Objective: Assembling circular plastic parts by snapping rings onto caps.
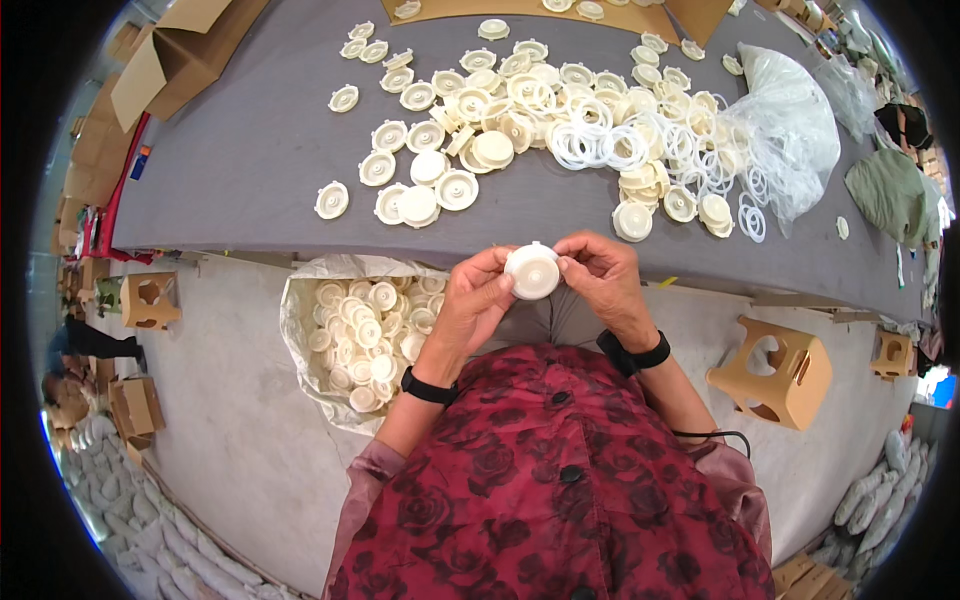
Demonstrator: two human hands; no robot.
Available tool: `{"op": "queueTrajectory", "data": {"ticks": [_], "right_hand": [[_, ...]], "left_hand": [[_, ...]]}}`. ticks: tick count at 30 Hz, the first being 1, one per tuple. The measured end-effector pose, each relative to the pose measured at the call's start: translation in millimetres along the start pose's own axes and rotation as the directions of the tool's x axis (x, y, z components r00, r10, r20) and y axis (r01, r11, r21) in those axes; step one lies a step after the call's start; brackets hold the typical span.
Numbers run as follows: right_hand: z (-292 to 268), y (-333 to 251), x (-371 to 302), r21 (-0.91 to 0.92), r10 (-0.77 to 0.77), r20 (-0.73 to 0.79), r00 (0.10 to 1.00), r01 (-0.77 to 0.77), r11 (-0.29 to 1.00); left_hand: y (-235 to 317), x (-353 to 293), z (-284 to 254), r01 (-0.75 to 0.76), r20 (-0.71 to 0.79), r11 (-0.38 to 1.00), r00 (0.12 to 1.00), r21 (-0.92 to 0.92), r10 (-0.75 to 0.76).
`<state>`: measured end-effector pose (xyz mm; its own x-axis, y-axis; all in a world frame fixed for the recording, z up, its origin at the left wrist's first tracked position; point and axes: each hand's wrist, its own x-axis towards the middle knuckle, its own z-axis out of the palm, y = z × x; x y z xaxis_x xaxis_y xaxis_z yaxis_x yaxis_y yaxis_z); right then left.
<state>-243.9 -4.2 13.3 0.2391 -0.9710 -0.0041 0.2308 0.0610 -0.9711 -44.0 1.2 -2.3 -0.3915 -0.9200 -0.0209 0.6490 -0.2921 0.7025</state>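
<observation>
Between my two hands, just in front of the table edge, is a round cream-white plastic cap [533, 273] with small lugs on its rim. My left hand [474, 298] pinches its left side between thumb and fingers. On the opposite side, my right hand [608, 284] has its fingertips closed at the cap's rim. Many similar caps [491, 149] lie heaped and scattered on the grey table beyond my hands. Translucent white sealing rings [590, 146] lie on top of the heap and to its right.
An open sack [290, 330] full of caps stands on the floor at left, below the table edge. A clear plastic bag [790, 130] rests at the table's right. Cardboard boxes [180, 60] sit at the far left, and a tan plastic stool [775, 372] is at right.
</observation>
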Motion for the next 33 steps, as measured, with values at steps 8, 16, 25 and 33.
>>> {"op": "queueTrajectory", "data": {"ticks": [8,16,25,33], "right_hand": [[5,1,-1,-0.078,-0.143,0.035,0.989,0.146,0.986],[3,-9,0,-0.294,-0.22,0.123,0.968,0.247,0.923],[9,-11,5,-0.557,-0.306,0.25,0.919,0.395,0.731],[8,-1,4,-0.193,-0.181,-0.036,0.983,0.171,0.966]], "left_hand": [[-5,-6,-10,-0.067,-0.05,0.998,0.997,-0.02,0.066],[7,-6,-7,-0.107,0.039,0.973,0.994,0.204,0.101],[37,6,3,-0.015,0.084,0.611,0.993,0.791,-0.084],[19,6,4,0.105,-0.116,0.953,0.99,0.284,-0.075]]}}
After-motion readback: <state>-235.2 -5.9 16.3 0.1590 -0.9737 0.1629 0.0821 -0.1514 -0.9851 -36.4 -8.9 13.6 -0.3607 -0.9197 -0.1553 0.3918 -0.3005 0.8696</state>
